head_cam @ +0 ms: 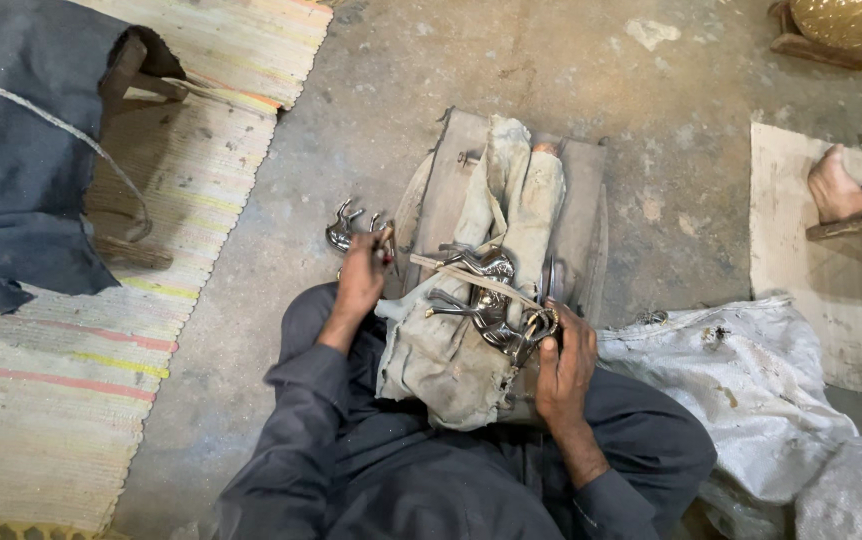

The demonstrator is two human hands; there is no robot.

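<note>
My left hand [359, 280] grips a shiny metal figure [347, 228] just left of the wooden board [576, 215]; my right hand [563, 355] closes on the metal piece [496, 310] strapped over the cloth pad [451, 350]. Risk, as I judge it — the prongs could snag the cloth or slip from either grip.

Premises: a small floor-level metalworking workshop. The floor [511, 60] is bare, stained concrete. The worker sits on it with a worn wooden board [576, 215] in front, padded by dirty cloth wrapping [451, 360]. Shiny metal castings [491, 300] lie on the cloth, and another metal piece [343, 230] sits at the board's left edge. A striped woven mat [41, 400] covers the floor at left; white sacks [751, 380] lie at right. A second person's bare foot [836, 185] rests on a slab.
</note>
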